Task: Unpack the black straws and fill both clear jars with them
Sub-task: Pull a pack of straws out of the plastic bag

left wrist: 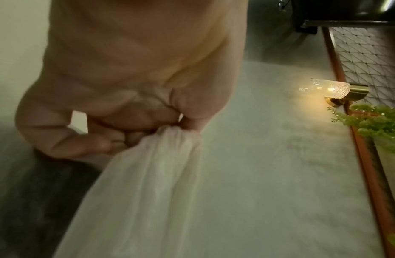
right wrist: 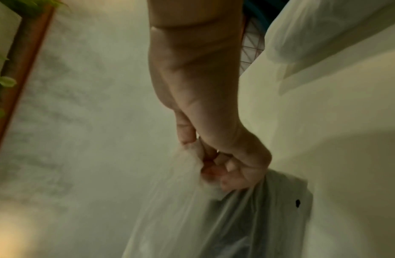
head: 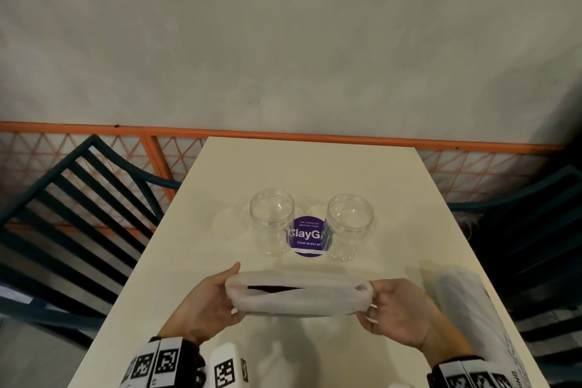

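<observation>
Nearest to me, my 2 hands hold a white, translucent plastic packet [head: 299,293] stretched sideways just above the cream table [head: 220,173]. My left hand [head: 204,305] grips the packet's left end, with fingers curled under and thumb on top. My right hand [head: 400,312] pinches the bunched right end in curled fingers. A dark strip of black straws [head: 274,288] shows through the packet's left part. At the near right edge of the table lies a second pale plastic bag [head: 466,302]. Farther along, at mid-table, 2 clear jars stand upright, open and empty: the left jar [head: 272,220] and the right jar [head: 349,227], with a round purple sticker [head: 307,238] on the table between them. Dark slatted chairs [head: 78,198] flank the table.
</observation>
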### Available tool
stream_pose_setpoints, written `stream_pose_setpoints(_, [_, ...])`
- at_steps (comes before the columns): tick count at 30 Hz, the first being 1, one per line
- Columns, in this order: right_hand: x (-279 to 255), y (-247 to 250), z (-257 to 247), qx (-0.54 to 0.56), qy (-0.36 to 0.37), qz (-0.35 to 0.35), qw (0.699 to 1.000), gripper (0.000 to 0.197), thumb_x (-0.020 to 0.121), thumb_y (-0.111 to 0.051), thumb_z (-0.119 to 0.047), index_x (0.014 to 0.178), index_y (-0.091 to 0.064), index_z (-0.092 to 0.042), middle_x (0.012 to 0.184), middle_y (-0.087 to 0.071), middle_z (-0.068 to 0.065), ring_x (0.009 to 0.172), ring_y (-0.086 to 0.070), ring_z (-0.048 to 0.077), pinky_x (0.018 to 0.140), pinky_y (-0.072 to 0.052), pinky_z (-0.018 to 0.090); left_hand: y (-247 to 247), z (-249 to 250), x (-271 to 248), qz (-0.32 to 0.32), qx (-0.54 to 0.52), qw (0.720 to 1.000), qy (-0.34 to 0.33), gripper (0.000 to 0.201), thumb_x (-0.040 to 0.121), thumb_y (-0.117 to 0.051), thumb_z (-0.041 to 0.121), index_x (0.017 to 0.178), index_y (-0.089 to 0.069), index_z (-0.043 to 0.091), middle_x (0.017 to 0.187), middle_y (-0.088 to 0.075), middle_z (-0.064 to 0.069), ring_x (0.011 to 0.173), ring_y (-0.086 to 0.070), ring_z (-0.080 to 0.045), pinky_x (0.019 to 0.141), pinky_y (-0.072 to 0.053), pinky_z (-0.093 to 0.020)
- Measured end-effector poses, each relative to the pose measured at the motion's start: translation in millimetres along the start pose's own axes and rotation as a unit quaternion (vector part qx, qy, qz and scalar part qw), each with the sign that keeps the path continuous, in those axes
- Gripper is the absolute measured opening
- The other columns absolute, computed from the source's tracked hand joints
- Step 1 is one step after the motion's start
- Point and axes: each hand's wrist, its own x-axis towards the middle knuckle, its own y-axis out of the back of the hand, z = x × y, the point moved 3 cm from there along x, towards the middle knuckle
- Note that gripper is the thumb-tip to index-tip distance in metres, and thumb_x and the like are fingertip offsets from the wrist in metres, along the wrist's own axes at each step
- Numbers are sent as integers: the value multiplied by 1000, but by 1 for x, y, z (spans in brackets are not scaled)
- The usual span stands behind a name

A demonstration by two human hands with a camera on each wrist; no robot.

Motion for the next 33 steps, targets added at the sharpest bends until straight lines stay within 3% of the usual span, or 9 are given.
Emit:
stream_pose_setpoints(8, [-1,3,0,-123,112,82,983,31,40,-64,-19,69,-54,-12,71,-56,1,73,-45,19,66,-33,29,-12,-8,0,-42,193,972,-128,51,44,-76,33,87,-66,7,80,-70,-1,70,-62,-7,64,-46,-17])
stream_pose_setpoints(13, [8,2,-11,-335,251,220,881,27,72,-69,-21,65,-45,-10,84,-41,10,63,-39,20,57,-28,24,-15,-17,3,-25,287,943,-167,41,54,-73,24,92,-70,8,80,-75,4,72,-66,-5,62,-48,-13])
stream_pose_setpoints(15, [7,0,-16,-374,301,253,840,25,76,-71,-20,84,-48,-14,85,-47,11,65,-46,17,53,-31,22,-15,-22,3,-17,315,935,-165,37,56,-77,27,89,-71,10,78,-75,5,76,-65,-9,65,-48,-17])
stream_pose_setpoints(19, [8,-1,-16,-404,328,265,812,22,79,-71,-23,86,-55,-11,75,-61,5,72,-59,26,57,-41,23,-9,-18,5,70,301,933,-183,14,80,-64,11,93,-60,8,89,-62,-7,80,-55,-17,67,-45,-24])
stream_pose_setpoints(23, [14,-2,-9,-428,289,224,826,23,87,-61,-24,77,-64,-3,79,-66,17,76,-61,32,75,-51,43,-2,-11,3,204,248,911,-260,30,79,-65,9,100,-44,10,85,-53,-9,79,-55,-28,71,-47,-34])
stream_pose_setpoints(25, [15,-4,-5,-410,256,176,858,25,91,-55,-22,81,-65,-1,79,-64,15,74,-56,25,71,-49,37,-1,-10,1,247,299,867,-314,25,77,-68,10,95,-50,10,83,-55,-5,76,-55,-27,63,-43,-27])
stream_pose_setpoints(28, [11,-10,2,-326,216,127,911,24,94,-50,-19,90,-67,-2,84,-62,8,74,-56,18,67,-48,25,-2,-11,1,236,376,825,-349,10,79,-68,22,78,-62,14,78,-63,-2,71,-57,-18,58,-38,-21])
stream_pose_setpoints(30, [8,-18,5,-294,208,105,927,23,94,-50,-18,93,-68,-4,83,-63,7,72,-57,17,62,-51,21,-3,-13,5,220,402,818,-349,25,83,-64,30,66,-65,12,65,-62,-2,61,-54,-17,56,-37,-23])
stream_pose_setpoints(33, [9,-28,9,-332,223,116,909,15,90,-56,-19,90,-67,-9,86,-64,10,76,-57,18,64,-49,23,-8,-15,6,179,373,847,-332,41,86,-59,30,58,-60,0,53,-51,-5,53,-42,-18,55,-35,-28])
